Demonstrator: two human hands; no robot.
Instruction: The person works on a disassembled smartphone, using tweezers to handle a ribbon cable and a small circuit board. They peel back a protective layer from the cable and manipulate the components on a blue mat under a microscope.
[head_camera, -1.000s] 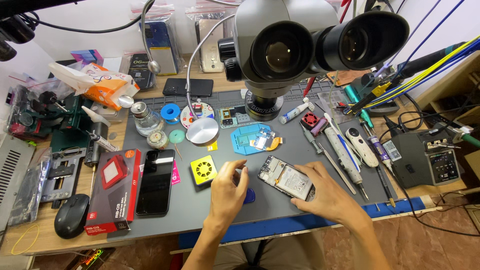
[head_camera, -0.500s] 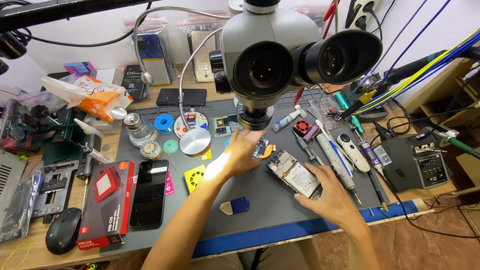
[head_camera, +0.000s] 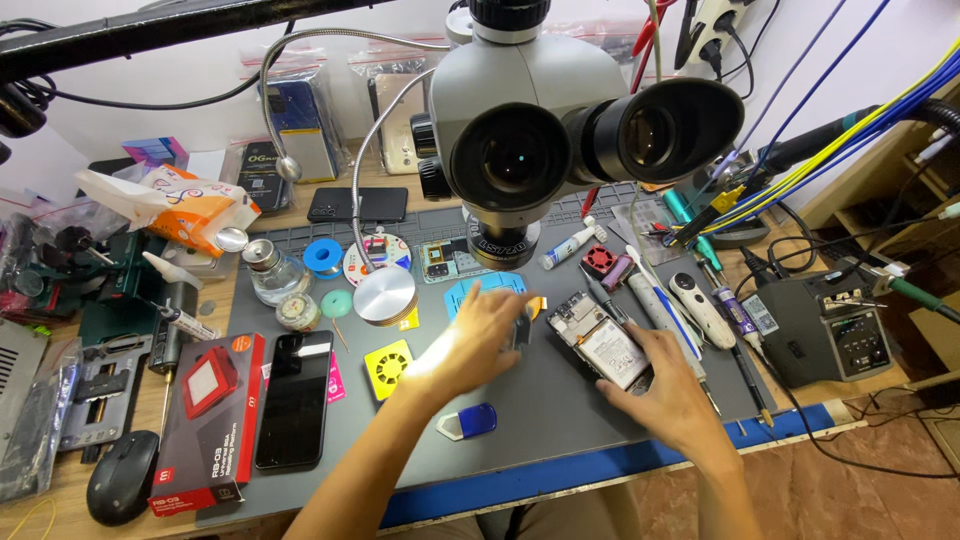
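The table ran wide and crowded under a grey work mat with a blue front edge, and over it all loomed the big grey microscope, its twin eyepieces filling the top of the view.

Off to the right sat a dark soldering station, well apart from the hands. Down at the left lay a red and black box, just beside a black phone lying face up, with a black mouse near the table's front edge.

Now to the action: the left hand was stretched out at mid-mat, fingers spread and laid down on a small dark part beside a blue plastic sheet; whether its grip was closed on that part could not be told. The right hand lay flat and open, fingertips resting on the lower corner of the opened phone, which sat tilted on the mat between the two hands, its insides showing.

Smaller still: a yellow square fan piece just left of the left wrist, and a little blue and white pry tool lying loose below the left forearm.
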